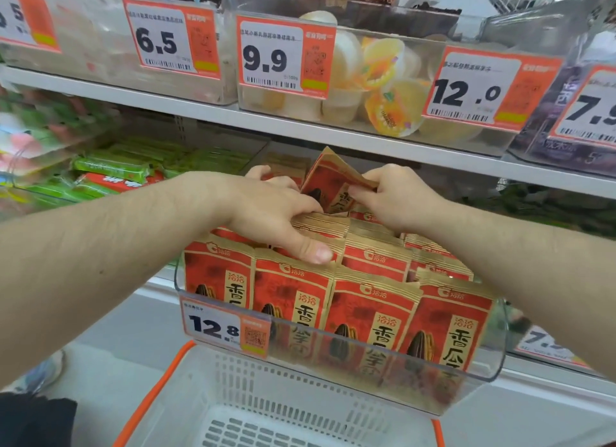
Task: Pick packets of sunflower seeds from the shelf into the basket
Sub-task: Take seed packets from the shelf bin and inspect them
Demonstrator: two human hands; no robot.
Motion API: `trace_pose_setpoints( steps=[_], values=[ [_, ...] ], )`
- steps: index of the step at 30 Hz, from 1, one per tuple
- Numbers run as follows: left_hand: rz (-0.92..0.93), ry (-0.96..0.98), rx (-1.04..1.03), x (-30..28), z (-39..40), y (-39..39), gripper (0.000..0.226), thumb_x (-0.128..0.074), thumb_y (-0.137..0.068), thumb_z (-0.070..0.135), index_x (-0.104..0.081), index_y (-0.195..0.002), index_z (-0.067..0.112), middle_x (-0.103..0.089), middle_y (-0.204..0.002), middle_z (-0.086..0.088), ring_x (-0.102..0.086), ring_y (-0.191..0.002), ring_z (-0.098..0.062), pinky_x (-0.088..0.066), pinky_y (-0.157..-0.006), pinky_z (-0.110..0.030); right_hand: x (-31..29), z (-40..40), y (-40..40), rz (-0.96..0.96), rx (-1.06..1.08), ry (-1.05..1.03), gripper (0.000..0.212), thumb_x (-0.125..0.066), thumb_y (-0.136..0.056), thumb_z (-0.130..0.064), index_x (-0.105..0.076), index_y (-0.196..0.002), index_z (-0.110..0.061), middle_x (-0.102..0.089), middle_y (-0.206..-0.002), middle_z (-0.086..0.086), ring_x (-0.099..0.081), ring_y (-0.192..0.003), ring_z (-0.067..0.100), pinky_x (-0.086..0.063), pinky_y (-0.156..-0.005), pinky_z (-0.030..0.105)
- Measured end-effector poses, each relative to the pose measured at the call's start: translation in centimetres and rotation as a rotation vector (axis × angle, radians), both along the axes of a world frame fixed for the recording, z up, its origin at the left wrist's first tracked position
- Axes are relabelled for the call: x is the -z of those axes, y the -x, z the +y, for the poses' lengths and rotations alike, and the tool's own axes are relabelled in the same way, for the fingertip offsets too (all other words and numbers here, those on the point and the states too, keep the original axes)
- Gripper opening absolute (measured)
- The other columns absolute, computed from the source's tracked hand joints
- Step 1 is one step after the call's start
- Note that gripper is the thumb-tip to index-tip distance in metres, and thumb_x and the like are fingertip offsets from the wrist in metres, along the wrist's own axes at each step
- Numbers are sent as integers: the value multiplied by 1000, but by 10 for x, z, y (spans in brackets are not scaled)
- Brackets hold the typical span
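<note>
Several red and tan packets of sunflower seeds (370, 316) stand in rows in a clear plastic bin (496, 363) on the shelf. My right hand (396, 196) pinches the top of one packet (328, 176) that is lifted and tilted at the back of the bin. My left hand (270, 210) reaches into the packets beside it, its thumb lying over the tops of the middle rows and its fingers curled behind them. A white basket (233, 410) with orange rim sits below the bin, and what shows of it holds nothing.
A white shelf edge (300, 126) runs just above my hands, carrying clear bins of jelly cups (383, 80) with orange price tags. Green and red snack bars (113, 173) fill the bin to the left. A 12.8 price tag (223, 326) hangs on the seed bin's front.
</note>
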State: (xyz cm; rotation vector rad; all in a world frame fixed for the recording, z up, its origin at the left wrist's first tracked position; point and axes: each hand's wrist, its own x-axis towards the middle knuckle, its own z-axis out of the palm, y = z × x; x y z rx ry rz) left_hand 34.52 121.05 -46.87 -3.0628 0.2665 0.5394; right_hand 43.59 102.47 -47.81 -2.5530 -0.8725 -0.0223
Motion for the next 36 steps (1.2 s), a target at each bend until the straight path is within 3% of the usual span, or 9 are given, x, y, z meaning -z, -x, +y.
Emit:
trace_pose_setpoints(
  steps=[3, 7, 11, 14, 19, 25, 30, 33, 36],
  values=[
    [7, 53, -2, 1, 1, 2, 119, -24, -42, 99, -26, -148, 44, -29, -155, 2, -2, -149, -11, 15, -119, -51, 1, 2, -7, -62, 12, 32, 32, -52, -102, -32, -60, -71, -25, -59, -68, -4, -52, -61, 8, -35, -51, 23],
    [-3, 74, 2, 5, 4, 0, 121, -24, -40, 103, -26, -146, 47, -31, -153, 2, -5, -150, -18, 10, -119, -54, 5, 2, -6, -179, -17, 71, 22, -51, -102, -30, -65, -88, -21, -58, -70, -8, -52, -63, 12, -38, -55, 28],
    [-19, 79, 23, 8, 6, -3, 134, -14, -27, 110, -27, -145, 49, -34, -152, 5, -9, -149, -23, 6, -119, -57, 5, 2, -6, -473, -109, 114, 23, -51, -99, -21, -72, -100, -10, -66, -90, 10, -59, -86, 31, -49, -76, 41],
    [-19, 74, 10, 7, 5, -3, 134, -13, -26, 110, -27, -145, 49, -35, -151, 4, -12, -148, -26, 5, -119, -57, 6, 6, -7, -560, -138, 188, 22, -51, -95, -17, -71, -103, -10, -65, -93, 13, -60, -89, 37, -51, -76, 45],
    [-14, 44, 2, 3, -1, 0, 121, -23, -38, 103, -30, -144, 45, -39, -146, 2, -18, -146, -22, 5, -120, -55, 6, 21, -18, -434, -84, 242, 21, -47, -99, -19, -67, -105, -14, -66, -91, 13, -61, -86, 35, -52, -72, 40],
    [-12, 49, -12, 2, -4, 4, 121, -22, -41, 99, -29, -147, 41, -39, -145, 2, -18, -145, -19, 5, -120, -52, 7, 37, -24, -244, -136, 91, 25, -48, -100, -17, -70, -112, -20, -70, -107, 1, -61, -100, 23, -49, -84, 33],
    [-5, 59, -16, 2, -2, 4, 121, -22, -39, 101, -31, -145, 44, -38, -148, 3, -15, -146, -19, 5, -119, -55, 11, 23, -22, -204, -71, -45, 26, -48, -103, -24, -70, -98, -11, -70, -89, 3, -64, -87, 25, -47, -74, 32],
    [9, 57, -18, 1, -3, 4, 123, -22, -37, 101, -29, -145, 44, -36, -149, 3, -14, -147, -20, 5, -120, -54, 10, 21, -30, -86, 64, 68, 34, -47, -104, -34, -69, -104, -9, -72, -90, 9, -66, -81, 25, -54, -71, 38],
    [12, 33, -24, -1, -5, 6, 124, -28, -41, 101, -25, -149, 41, -32, -153, 1, -11, -148, -20, 6, -120, -52, 11, 32, -31, -30, 141, 305, 41, -51, -101, -44, -64, -117, -9, -69, -93, 6, -63, -79, 20, -45, -59, 30]
  ],
)
